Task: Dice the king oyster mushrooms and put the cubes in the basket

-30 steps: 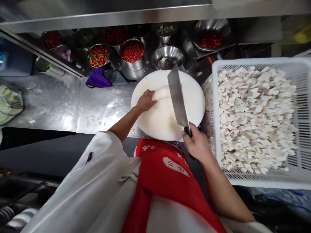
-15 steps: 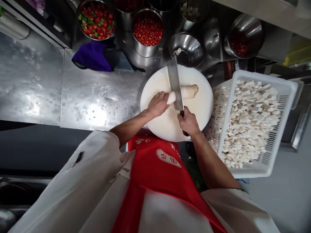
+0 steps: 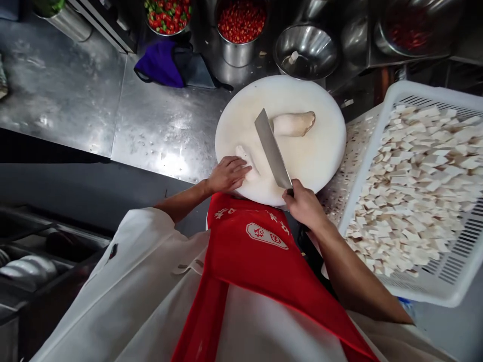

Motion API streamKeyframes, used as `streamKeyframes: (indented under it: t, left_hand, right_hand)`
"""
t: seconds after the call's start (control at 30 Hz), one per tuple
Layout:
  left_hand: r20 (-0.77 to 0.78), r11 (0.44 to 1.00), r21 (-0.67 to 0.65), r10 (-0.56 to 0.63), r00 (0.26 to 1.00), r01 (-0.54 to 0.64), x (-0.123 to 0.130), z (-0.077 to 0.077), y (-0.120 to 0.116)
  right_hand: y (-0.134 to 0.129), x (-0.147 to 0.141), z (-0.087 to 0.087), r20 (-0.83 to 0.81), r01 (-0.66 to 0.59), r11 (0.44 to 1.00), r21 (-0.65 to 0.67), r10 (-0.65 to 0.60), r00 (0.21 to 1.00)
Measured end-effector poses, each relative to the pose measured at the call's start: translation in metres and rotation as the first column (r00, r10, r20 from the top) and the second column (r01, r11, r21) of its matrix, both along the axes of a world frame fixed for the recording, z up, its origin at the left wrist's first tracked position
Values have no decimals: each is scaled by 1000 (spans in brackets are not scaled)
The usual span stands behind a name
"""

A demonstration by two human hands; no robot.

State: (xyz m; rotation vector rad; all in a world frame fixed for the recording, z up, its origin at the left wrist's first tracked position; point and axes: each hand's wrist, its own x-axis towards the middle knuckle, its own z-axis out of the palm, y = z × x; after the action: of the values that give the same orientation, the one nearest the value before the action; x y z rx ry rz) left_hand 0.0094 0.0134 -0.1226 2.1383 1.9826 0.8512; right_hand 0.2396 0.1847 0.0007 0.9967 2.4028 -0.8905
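Note:
My right hand (image 3: 305, 203) is closed round the handle of a cleaver (image 3: 273, 151), whose broad blade slants up and left over the round white cutting board (image 3: 324, 161). My left hand (image 3: 229, 174) rests at the board's lower left edge, its fingers on a white mushroom piece (image 3: 244, 153) that they partly cover. Behind the blade, a thick pale mushroom piece (image 3: 293, 124) with a brownish end lies on the board.
A white plastic basket (image 3: 368, 161) full of pale cut pieces stands at the right. Beyond the board are a steel bowl (image 3: 320, 53), a pot of chopped red chillies (image 3: 241, 22) and a purple and grey cloth (image 3: 162, 63).
My left hand has moved toward me with a mushroom piece, away from the brown-ended one. The cleaver has come down and nearer to me. The whole view has shifted.

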Motion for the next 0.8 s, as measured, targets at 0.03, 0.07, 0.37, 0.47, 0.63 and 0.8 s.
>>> streamKeyframes:
  t: [0.03, 0.07, 0.37, 0.47, 0.63, 0.8]
  left_hand:
    - [1, 1000, 15, 0, 1000, 0, 2, 0, 1]
    - [-4, 1000, 30, -5, 1000, 6, 2, 0, 3]
    - [-82, 993, 93, -69, 994, 77, -7, -3, 32]
    - [-39, 993, 83, -77, 996, 80, -7, -5, 33]
    - [85, 990, 52, -132, 988, 128, -9, 0, 30]
    - [143, 987, 83, -149, 978, 138, -13, 4, 28]
  right_hand:
    - [-1, 6, 2, 20, -35, 999, 36, 34, 999]
    - [-3, 10, 6, 28, -70, 996, 58, 69, 997]
    - [-28, 37, 80, 6, -295, 954, 54, 295, 955]
    - [-35, 30, 78, 62, -284, 959, 18, 283, 957]
    - [-40, -23, 21, 212, -247, 969, 2, 241, 947]
    - [-39, -43, 9, 179, -199, 979, 35, 190, 965]
